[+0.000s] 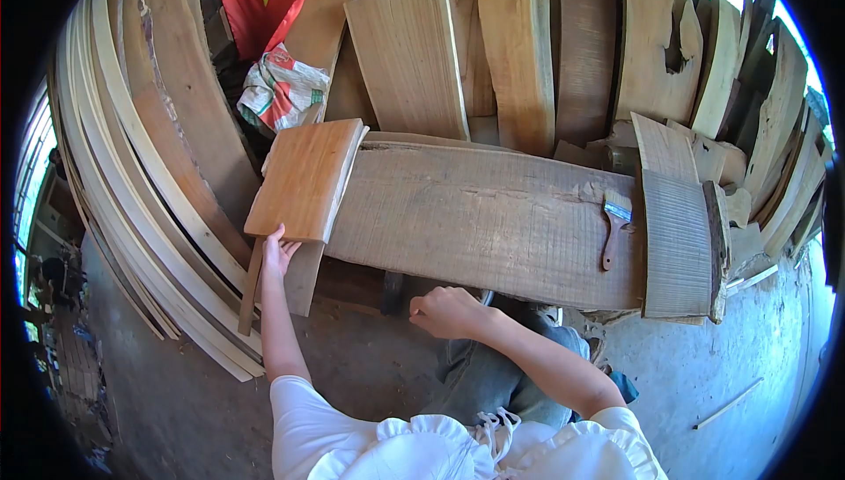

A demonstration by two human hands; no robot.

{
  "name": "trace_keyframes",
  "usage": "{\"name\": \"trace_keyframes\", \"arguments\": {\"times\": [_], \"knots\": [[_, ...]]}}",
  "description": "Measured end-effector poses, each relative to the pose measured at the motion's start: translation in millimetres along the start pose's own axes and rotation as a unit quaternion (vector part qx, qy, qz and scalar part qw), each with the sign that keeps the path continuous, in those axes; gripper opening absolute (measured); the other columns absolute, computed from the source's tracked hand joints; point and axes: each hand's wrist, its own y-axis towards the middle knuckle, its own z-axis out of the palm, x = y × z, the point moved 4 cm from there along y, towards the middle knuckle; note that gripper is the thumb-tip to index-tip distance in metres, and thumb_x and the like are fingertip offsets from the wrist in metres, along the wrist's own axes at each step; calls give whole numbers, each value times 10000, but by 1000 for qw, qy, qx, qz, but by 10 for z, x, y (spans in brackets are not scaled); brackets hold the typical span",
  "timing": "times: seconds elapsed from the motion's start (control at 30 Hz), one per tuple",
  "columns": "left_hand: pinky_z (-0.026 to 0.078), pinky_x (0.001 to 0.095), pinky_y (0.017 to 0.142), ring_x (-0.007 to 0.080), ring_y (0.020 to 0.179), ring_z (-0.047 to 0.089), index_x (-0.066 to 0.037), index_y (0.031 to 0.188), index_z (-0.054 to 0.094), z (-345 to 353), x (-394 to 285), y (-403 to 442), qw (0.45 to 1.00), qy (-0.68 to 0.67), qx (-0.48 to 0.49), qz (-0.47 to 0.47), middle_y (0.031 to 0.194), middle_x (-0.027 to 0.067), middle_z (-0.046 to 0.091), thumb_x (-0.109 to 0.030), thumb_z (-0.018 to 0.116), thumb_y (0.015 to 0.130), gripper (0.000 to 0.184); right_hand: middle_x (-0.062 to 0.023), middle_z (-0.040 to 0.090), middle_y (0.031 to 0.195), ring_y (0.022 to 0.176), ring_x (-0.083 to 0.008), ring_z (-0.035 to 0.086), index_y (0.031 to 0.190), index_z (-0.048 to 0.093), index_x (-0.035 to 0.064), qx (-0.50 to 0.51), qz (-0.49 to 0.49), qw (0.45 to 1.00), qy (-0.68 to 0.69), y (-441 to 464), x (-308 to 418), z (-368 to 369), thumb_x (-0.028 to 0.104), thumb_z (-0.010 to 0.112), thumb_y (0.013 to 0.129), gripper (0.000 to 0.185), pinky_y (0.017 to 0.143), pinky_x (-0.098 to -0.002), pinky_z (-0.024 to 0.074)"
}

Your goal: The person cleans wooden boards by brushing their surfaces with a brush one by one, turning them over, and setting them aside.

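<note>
While the left hand (278,254) grips its near edge, thumb on top, one wooden board (306,179) lies at the left end of the counter (475,207). It is orange-brown, smooth-faced and roughly square, with a pale, uneven right edge. The right hand (451,312) is loosely clenched just off the counter's front edge; whether anything is inside it, I cannot tell. One brown-handled brush (613,231) lies near the counter's right end, beside one ribbed board (676,242).
</note>
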Motion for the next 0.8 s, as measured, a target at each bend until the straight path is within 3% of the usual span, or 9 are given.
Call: {"name": "trace_keyframes", "arguments": {"times": [0.1, 0.17, 0.27, 0.43, 0.5, 0.57, 0.7, 0.73, 0.8], "knots": [[502, 364, 781, 302, 997, 512, 63, 1168, 361, -71, 54, 99, 994, 77, -71, -11, 1095, 208, 470, -446, 614, 747, 708, -165, 601, 707, 709, -323, 599, 820, 594, 46, 15, 7, 1000, -22, -32, 3, -36, 238, 523, 796, 206, 603, -405, 486], [538, 322, 642, 290, 848, 585, 74, 1122, 395, -126, 65, 154, 981, 140, -131, -11, 1030, 210, 516, -548, 565, 735, 752, -168, 599, 702, 706, -325, 599, 814, 591, 43, 23, 11, 999, -25, -28, -8, -30, 239, 524, 796, 209, 601, -404, 487], [525, 283, 506, 226, 590, 610, 70, 948, 501, -151, -2, 161, 962, 230, -148, 2, 708, 145, 598, -658, 426, 743, 760, -172, 596, 697, 707, -326, 600, 812, 589, 35, 12, 15, 999, -30, -34, -26, -36, 240, 530, 792, 214, 603, -405, 486], [490, 287, 422, 223, 496, 589, 67, 913, 539, -314, -60, 341, 898, 409, -150, -55, 628, 165, 594, -679, 275, 779, 803, -162, 607, 726, 729, -309, 609, 798, 599, 27, 25, 24, 998, -45, -40, 3, -84, 240, 552, 780, 220, 603, -396, 488], [472, 292, 386, 227, 462, 583, 84, 842, 560, -190, -166, 223, 826, 541, -157, -26, 574, 168, 586, -671, 248, 790, 819, -162, 609, 735, 736, -309, 610, 795, 605, 27, 17, 42, 998, -49, -49, -10, -75, 243, 559, 775, 222, 602, -394, 489], [456, 288, 358, 229, 434, 575, 86, 782, 578, -174, -167, 172, 816, 550, -179, 21, 527, 158, 574, -665, 242, 795, 822, -166, 612, 752, 754, -313, 611, 787, 618, 28, 29, 38, 997, -66, -24, -13, -45, 248, 575, 765, 225, 603, -391, 491], [466, 350, 441, 241, 414, 563, 80, 778, 597, -163, -169, 96, 748, 627, -206, 72, 496, 144, 565, -604, 233, 834, 777, -175, 589, 651, 658, -339, 603, 794, 562, 22, -11, 11, 998, -65, -60, -43, -127, 245, 555, 781, 224, 550, -408, 489], [465, 406, 551, 295, 540, 593, 52, 795, 611, -162, -162, 62, 722, 656, -204, 81, 599, 171, 597, -578, 240, 844, 733, -168, 592, 661, 660, -332, 604, 805, 563, 30, -39, 21, 997, -70, -75, -64, -197, 248, 555, 780, 220, 555, -407, 490], [457, 418, 590, 316, 633, 592, 27, 841, 611, -15, -102, -168, 715, 650, -214, 142, 684, 175, 607, -567, 254, 847, 694, -140, 608, 704, 688, -318, 603, 857, 573, 63, -88, 49, 993, -58, -148, -43, -485, 255, 556, 780, 207, 572, -401, 492]]}}
